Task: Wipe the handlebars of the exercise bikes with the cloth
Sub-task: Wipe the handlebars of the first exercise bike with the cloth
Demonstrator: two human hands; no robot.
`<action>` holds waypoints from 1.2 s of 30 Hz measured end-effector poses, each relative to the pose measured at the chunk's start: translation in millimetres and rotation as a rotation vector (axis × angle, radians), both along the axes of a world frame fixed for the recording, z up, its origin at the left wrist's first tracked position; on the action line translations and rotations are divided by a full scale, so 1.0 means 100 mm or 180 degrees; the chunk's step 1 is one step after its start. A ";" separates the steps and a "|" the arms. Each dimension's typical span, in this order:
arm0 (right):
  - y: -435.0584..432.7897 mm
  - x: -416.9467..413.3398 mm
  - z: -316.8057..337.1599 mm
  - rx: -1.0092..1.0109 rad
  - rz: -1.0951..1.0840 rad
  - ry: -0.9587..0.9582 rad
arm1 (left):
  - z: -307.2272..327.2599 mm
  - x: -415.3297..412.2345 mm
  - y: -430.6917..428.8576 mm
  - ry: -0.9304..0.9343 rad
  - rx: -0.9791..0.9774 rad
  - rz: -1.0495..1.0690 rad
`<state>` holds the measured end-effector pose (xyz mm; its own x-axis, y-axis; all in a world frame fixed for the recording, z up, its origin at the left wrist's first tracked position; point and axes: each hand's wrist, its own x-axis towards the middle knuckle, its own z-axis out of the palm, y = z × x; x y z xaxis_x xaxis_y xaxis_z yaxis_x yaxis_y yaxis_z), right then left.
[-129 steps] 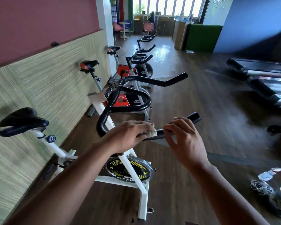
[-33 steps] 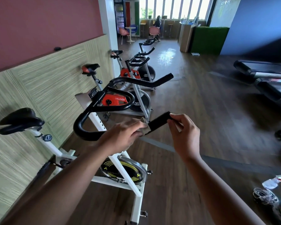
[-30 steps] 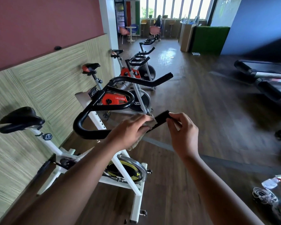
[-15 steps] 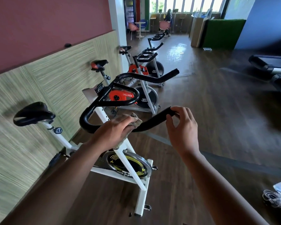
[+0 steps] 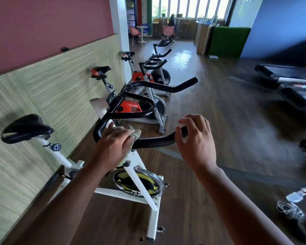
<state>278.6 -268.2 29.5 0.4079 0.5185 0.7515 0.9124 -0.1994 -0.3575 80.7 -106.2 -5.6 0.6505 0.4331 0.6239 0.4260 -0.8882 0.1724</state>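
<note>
Bikes (image 5: pixel 136 182), at least four, line the wall (image 5: pixel 42 85). On the nearest one's handlebar (image 5: pixel 154 141) sit two hands: left hand (image 5: pixel 113 145), grip clamped on the single cloth (image 5: pixel 136 134) against the bar; right hand (image 5: pixel 196 142), grip closed round the bar's tip.

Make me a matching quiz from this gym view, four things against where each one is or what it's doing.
Column one:
1 cloth
2 right hand
3 saddle
4 white coiled cord

Column two:
A on the floor, far right
B beside the striped wall, left
C pressed on the handlebar under the left hand
D gripping the handlebar's near end

Pairs: 1-C, 2-D, 3-B, 4-A.
</note>
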 end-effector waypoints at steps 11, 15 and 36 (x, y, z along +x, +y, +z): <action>0.60 -0.76 -0.25 -0.0971 0.0739 0.0052 | -0.13 -0.57 0.67 -0.0346 -0.0126 -0.0434; 0.79 -0.95 -0.31 -0.0896 0.0786 0.0063 | -0.16 -0.63 0.77 -0.0676 -0.0510 -0.0315; 0.86 -1.12 -0.48 -0.0282 0.0569 0.0271 | -0.43 -0.48 0.75 -0.2352 -0.3223 0.0025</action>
<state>167.0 -182.0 -18.2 0.3637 0.6507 0.6666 0.9032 -0.0713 -0.4232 32.6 -31.6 -48.9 0.2827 0.9329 0.2232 -0.0587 -0.2155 0.9747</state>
